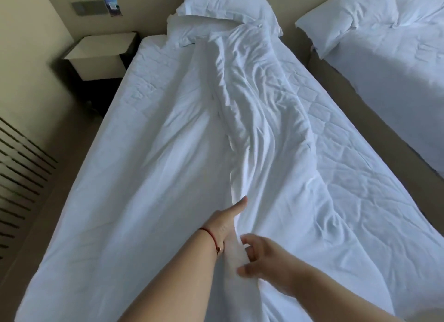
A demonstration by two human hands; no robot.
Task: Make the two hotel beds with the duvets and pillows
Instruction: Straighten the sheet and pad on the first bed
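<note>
White cotton fills the scene as a person leans over the near bed (pixel 134 86), both bare forearms stretched out over its foot. The left hand (pixel 228 222), a red string bracelet (pixel 211 237) at its wrist, slips into a fold of the duvet (pixel 252 134) with the thumb lying straight on top; its fingers are hidden under the cloth, so its hold cannot be told. The right hand (pixel 262 257) pinches the same fold's edge between curled fingers and thumb. The duvet lies bunched in a long wrinkled ridge down the middle of the bed, with quilted mattress cover showing to its right. Two pillows (pixel 225 7) sit rumpled at the head. A bedside table (pixel 101 50) stands against the beige wall, and a second bed (pixel 394 55) lies alongside on the right.
</note>
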